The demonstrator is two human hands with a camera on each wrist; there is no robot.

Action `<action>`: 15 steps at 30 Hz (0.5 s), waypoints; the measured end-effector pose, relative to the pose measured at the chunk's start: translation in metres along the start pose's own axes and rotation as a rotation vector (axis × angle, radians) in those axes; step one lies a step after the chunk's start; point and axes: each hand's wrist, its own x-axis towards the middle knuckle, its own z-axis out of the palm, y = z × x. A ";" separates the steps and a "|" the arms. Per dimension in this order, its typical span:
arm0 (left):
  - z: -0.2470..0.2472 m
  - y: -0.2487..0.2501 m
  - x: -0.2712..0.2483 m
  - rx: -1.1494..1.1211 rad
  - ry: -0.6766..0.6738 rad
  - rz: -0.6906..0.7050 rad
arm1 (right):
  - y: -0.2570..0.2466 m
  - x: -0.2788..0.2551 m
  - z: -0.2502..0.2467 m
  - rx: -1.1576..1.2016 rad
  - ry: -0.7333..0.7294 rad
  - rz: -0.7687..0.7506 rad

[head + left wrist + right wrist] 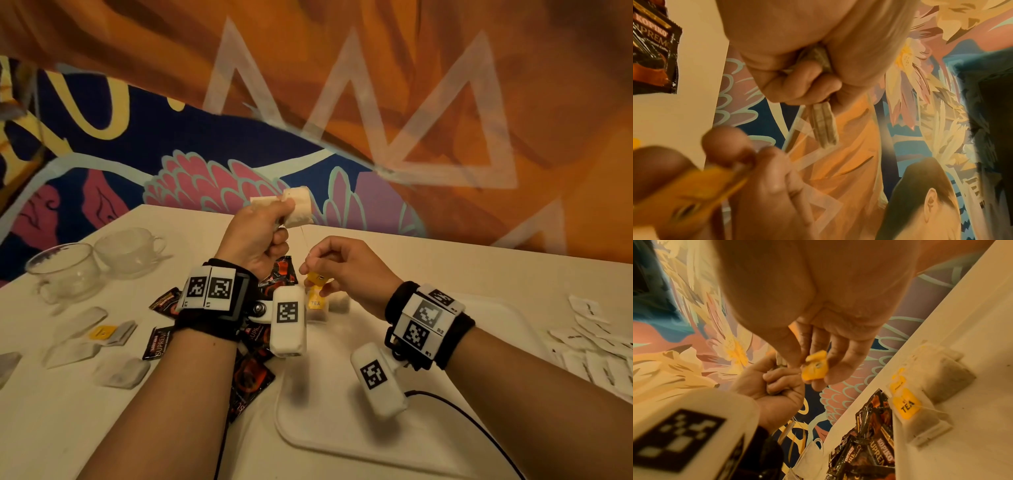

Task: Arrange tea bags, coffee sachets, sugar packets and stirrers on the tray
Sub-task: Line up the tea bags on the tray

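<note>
I work at a smooth white table (445, 270) pushed against a wall painted with a mural (239, 161) of orange folds, pale triangles, pink feather shapes and dark blue. A white tray (329, 421) with rounded corners lies flat in front of me. Two clear glass cups (65, 270) stand at the far left. Dark, glossy coffee sachets (251, 380) are heaped just left of the tray, and thin white sugar packets (596, 349) lie scattered to its right. Several translucent wrapped tea bags (102, 334) rest on the table to my left; two more (931, 395), soft and papery with yellow labels, lie on the tray's far edge.

My left hand (255, 240) is raised above the table, fingers curled tight round a small bunch of tea bags (298, 209), pale, rectangular and slightly crumpled. A fine string runs down from them to the yellow paper tag (317, 277), which my right hand (346, 270) pinches between thumb and fingertips.
</note>
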 end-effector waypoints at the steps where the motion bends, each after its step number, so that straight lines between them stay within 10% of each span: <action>1: 0.000 -0.001 0.001 0.007 0.003 0.006 | 0.000 -0.001 -0.001 0.007 -0.002 0.003; 15: 0.009 -0.025 0.002 0.345 0.002 0.289 | -0.015 -0.002 -0.024 -0.016 0.184 -0.069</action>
